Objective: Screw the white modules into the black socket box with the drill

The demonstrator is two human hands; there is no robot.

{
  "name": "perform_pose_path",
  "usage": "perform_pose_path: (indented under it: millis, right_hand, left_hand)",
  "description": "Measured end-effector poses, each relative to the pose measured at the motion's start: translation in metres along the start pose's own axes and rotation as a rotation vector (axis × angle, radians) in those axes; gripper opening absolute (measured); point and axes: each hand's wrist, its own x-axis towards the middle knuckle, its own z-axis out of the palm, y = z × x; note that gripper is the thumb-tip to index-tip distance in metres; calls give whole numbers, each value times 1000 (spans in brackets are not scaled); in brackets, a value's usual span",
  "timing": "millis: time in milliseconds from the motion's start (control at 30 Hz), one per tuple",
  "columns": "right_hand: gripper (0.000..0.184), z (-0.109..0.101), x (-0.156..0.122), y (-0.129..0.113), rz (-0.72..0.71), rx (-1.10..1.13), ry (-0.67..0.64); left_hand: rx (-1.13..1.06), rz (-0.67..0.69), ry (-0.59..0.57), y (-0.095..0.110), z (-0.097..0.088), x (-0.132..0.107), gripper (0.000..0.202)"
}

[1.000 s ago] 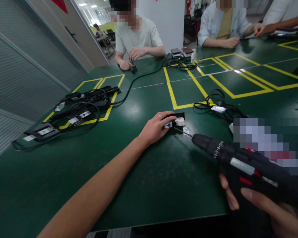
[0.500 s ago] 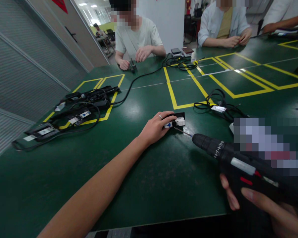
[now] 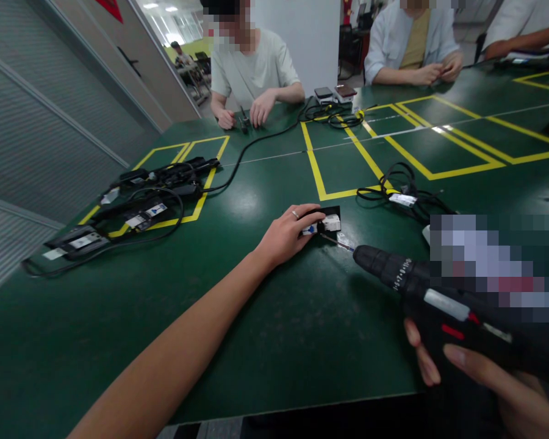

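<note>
My left hand [image 3: 289, 233] is closed around a small black block with white labels [image 3: 332, 223], pressed down on the green table [image 3: 274, 341]. A ring shows on one finger. What kind of block it is, I cannot make out. My right hand [image 3: 480, 372] grips the handle of a black cordless drill [image 3: 439, 299], which lies tilted at the lower right. From its chuck a long thin bit [image 3: 337, 242] points left, with its tip at the block's near side. Whether the tip sits in a screw is too small to see.
Black adapters with cables [image 3: 160, 189] lie on the left. A coiled cable with a white label [image 3: 402, 200] sits beyond the drill. Yellow tape [image 3: 322, 183] marks boxes on the table. Across it sit a person in a pale T-shirt [image 3: 260, 67] and another in a light shirt [image 3: 407, 49].
My hands, the block and the drill hold nearly the same place. The hand of the person opposite has moved down towards the small dark object before them.
</note>
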Motion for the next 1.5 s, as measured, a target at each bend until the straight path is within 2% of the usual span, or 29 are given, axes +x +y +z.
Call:
perform_pose_path:
  millis: [433, 567, 1333, 1500]
  right_hand:
    - [23, 5, 0, -13, -24, -52, 9]
    - [21, 5, 2, -11, -67, -65, 20]
    - [23, 2, 3, -5, -52, -42, -8]
    - [22, 3, 0, -9, -32, -38, 29]
  left_hand:
    - [9, -14, -21, -1, 0, 0, 43]
    - [7, -10, -25, 0, -1, 0, 41]
    - [14, -16, -22, 1, -1, 1, 41]
    - [-3, 3, -3, -1, 1, 0, 42]
